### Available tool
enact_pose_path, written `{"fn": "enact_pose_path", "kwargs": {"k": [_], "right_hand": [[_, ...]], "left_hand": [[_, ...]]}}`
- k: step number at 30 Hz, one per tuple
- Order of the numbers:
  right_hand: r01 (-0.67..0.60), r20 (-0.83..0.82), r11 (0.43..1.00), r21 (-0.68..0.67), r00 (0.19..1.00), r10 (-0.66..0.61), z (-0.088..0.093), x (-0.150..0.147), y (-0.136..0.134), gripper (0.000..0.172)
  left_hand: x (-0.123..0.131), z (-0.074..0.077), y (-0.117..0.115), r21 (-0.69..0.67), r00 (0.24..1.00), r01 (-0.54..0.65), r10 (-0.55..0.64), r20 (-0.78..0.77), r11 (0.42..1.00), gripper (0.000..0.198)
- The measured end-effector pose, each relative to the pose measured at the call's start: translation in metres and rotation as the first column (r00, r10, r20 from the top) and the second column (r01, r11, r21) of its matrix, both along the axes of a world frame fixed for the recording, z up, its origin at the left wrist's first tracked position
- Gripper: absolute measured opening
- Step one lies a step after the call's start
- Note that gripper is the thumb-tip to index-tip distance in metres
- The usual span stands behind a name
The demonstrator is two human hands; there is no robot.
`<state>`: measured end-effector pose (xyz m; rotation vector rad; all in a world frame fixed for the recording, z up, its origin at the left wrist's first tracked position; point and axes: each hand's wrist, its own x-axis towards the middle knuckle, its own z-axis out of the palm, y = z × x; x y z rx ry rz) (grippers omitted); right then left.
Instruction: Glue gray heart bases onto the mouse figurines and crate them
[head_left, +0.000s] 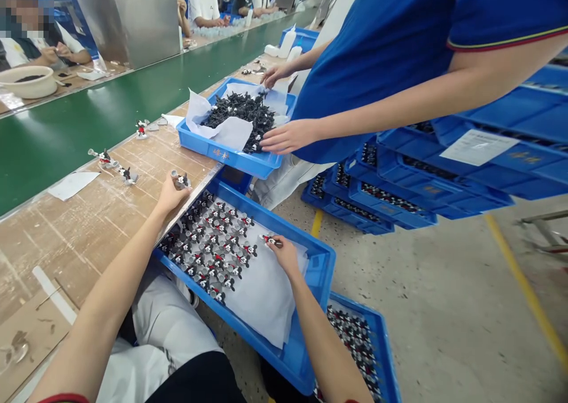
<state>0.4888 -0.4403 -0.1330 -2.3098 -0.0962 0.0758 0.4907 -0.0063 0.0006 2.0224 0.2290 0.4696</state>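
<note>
My left hand [170, 197] is at the edge of the wooden bench, its fingers closed on a small grey and black mouse figurine [181, 180]. Over the lined blue tray [327, 262], my right hand [286, 255] pinches another mouse figurine [267, 238], black, red and white. It is low over the white paper sheet [261, 296]; whether it touches the paper I cannot tell. Rows of similar figurines [217, 237] cover the tray's left part. On the bench lie a few loose mouse figurines [128, 175], left of my left hand.
A co-worker in a blue shirt [368, 65] has both hands at a blue crate [231, 152] of dark parts. A green conveyor [146, 98] runs behind the bench. Stacked blue trays [470, 178] stand at right; another filled tray [387, 350] sits lower.
</note>
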Motion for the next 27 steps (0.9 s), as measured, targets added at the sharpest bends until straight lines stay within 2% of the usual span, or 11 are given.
{"fn": "enact_pose_path", "kwargs": {"k": [4,8,13,19,23,27], "right_hand": [[-0.165,-0.047,0.983,-0.083,0.986,0.161,-0.025,0.009,0.007,0.028],[-0.272,-0.059,0.952,-0.137,0.962,0.267,-0.036,0.013,0.01,0.027],[-0.333,-0.065,0.924,-0.186,0.943,0.327,-0.041,0.009,0.01,0.027],[-0.352,-0.073,0.911,-0.216,0.936,0.344,-0.041,0.006,0.016,0.027],[-0.378,-0.087,0.903,-0.206,0.926,0.368,-0.031,0.005,0.02,0.025],[-0.351,-0.068,0.918,-0.185,0.936,0.344,-0.011,0.001,0.025,0.025]], "left_hand": [[-0.005,0.006,0.003,0.085,0.999,0.007,-0.004,-0.034,0.996,0.024],[-0.025,0.006,0.001,0.153,0.999,-0.039,0.045,-0.031,0.987,0.007],[-0.051,-0.002,0.0,0.137,0.995,-0.093,0.097,-0.024,0.986,0.008],[-0.066,-0.01,-0.001,-0.005,0.994,-0.113,0.113,-0.007,0.994,0.021],[-0.067,-0.007,-0.005,-0.132,0.992,-0.109,0.117,0.05,0.985,0.033],[-0.074,0.003,-0.009,-0.186,0.99,-0.118,0.13,0.052,0.975,0.029]]}}
